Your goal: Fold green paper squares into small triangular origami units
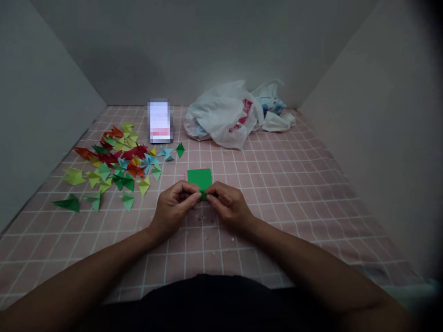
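A small green paper piece (203, 194) is pinched between my two hands, mostly hidden by the fingertips. My left hand (176, 203) grips its left side between thumb and fingers. On the other side, my right hand (230, 205) holds it the same way, its fingertips close to those of the left. Just beyond the fingers lies a flat green paper square (200, 177), with a thin pink edge showing at its left. Folded paper pieces in red, orange, yellow, green and blue, such as a dark green one (71, 203), are spread to the left.
A lit phone (159, 121) stands at the back, left of centre. White plastic bags (224, 115) lie crumpled against the back wall. Pink checked cloth (284, 184) covers the surface, and small specks lie on it near my hands. Walls rise at both sides.
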Demonstrator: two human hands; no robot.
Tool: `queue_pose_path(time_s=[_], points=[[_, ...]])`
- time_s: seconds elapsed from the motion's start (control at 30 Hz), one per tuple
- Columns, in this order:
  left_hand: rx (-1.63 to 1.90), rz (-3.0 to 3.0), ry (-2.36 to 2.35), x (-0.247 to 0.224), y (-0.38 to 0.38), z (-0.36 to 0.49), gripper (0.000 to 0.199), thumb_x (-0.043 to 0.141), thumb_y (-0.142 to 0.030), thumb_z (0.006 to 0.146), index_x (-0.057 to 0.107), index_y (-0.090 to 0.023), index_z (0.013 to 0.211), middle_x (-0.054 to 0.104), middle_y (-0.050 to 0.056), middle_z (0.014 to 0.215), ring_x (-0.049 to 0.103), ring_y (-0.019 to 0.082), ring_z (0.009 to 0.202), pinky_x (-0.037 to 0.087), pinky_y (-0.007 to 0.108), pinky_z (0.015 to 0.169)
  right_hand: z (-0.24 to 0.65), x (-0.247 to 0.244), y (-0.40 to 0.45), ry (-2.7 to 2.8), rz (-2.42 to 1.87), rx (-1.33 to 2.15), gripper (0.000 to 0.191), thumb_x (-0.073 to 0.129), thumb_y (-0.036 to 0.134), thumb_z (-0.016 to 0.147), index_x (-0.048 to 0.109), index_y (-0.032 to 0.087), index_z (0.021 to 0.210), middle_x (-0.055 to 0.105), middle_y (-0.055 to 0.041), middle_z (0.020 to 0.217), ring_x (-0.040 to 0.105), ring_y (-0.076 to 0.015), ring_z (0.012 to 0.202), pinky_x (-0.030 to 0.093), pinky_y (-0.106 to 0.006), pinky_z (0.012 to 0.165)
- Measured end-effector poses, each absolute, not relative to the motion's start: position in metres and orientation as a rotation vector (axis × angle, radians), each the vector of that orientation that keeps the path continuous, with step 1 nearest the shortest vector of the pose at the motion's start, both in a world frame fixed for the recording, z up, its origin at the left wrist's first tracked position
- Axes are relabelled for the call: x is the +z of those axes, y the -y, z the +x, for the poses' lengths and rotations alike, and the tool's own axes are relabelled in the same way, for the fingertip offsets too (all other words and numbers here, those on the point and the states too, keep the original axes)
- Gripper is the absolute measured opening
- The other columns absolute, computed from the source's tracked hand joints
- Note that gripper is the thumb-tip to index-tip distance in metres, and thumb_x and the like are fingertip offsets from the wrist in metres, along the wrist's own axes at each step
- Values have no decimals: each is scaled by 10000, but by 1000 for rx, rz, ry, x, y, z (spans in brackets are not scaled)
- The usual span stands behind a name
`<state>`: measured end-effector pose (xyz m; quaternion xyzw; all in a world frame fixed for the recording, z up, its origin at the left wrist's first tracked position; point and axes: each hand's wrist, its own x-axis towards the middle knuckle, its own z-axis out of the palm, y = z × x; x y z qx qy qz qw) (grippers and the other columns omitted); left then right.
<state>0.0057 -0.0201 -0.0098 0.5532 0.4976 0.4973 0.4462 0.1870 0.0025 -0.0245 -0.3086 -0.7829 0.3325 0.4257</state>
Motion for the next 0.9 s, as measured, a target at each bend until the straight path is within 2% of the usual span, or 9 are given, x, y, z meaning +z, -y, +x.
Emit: queue_pose_path(time_s=[0.27, 0.37, 0.53, 0.7, 0.9], points=[[1234, 1438, -1224, -8, 21, 4, 84, 726, -215, 791, 665, -163, 765, 661, -1, 709, 584, 82, 533, 500, 190, 508, 188, -22, -1, 1895, -768, 1041, 151, 527, 256, 967, 600, 193, 851, 604, -19, 764, 570, -146, 713, 454, -291, 670], [1251, 1492, -1235, -11, 22, 4, 83, 731, -212, 788, 663, -168, 767, 668, 1, 707, 604, 91, 566, 506, 193, 539, 187, -23, -1, 1890, -759, 1009, 153, 567, 263, 959, 590, 193, 825, 589, -10, 745, 556, -139, 690, 440, -285, 653], [1214, 1509, -1250, -14, 21, 3, 180, 703, -229, 815, 702, -178, 988, 719, 18, 784, 646, 112, 603, 530, 214, 559, 185, -26, -2, 1945, -778, 882, 144, 557, 218, 952, 566, 205, 809, 591, -10, 746, 547, -139, 682, 439, -292, 651], [1190, 1611, -1274, -11, 21, 2, 86, 666, -234, 860, 731, -178, 860, 702, 7, 689, 607, 101, 552, 486, 201, 510, 186, -26, -2, 1959, -786, 853, 138, 550, 215, 955, 570, 201, 819, 587, -10, 746, 553, -139, 688, 440, -290, 648], [1196, 1666, -1269, -11, 20, 2, 71, 666, -217, 865, 723, -178, 850, 709, 6, 707, 631, 107, 594, 494, 209, 561, 187, -26, -1, 1935, -800, 867, 108, 569, 207, 955, 586, 196, 848, 601, -15, 768, 576, -143, 713, 445, -286, 658]])
